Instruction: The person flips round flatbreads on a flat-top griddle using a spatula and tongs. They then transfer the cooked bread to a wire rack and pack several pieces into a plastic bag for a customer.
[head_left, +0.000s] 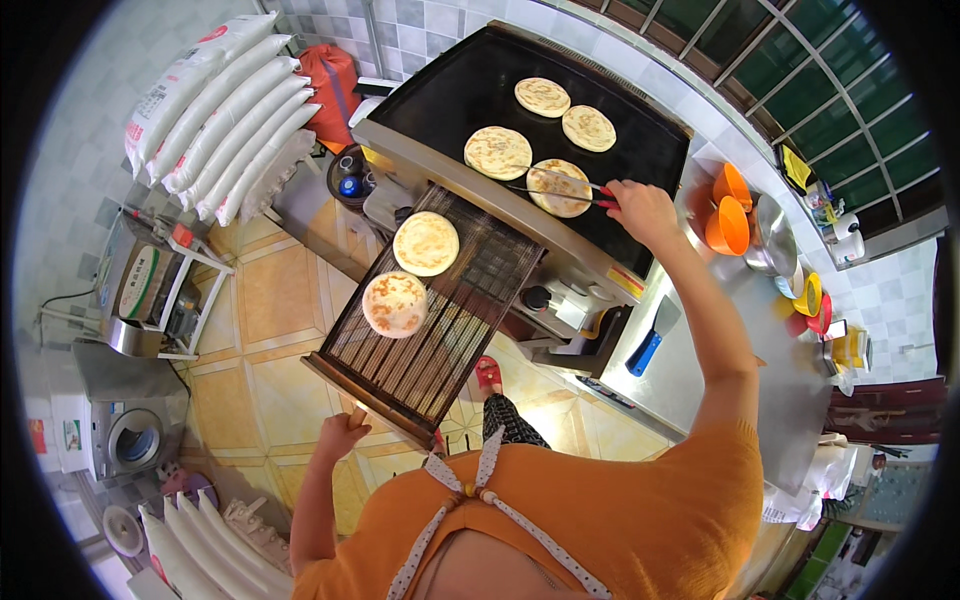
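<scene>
My right hand is closed on the red handles of a pair of metal tongs. The prongs reach over a round browned flatbread near the front edge of the black griddle; whether they grip it I cannot tell. Close by on the griddle lie three more flatbreads. Lower left, my left hand wraps round the wooden handle of a pulled-out wire rack drawer. Two flatbreads, one pale and one spotted brown, rest on this rack.
A steel counter to the right carries a blue-handled cleaver, orange bowls and a steel basin. Stacked white sacks stand at far left. The drawer juts over the tiled floor.
</scene>
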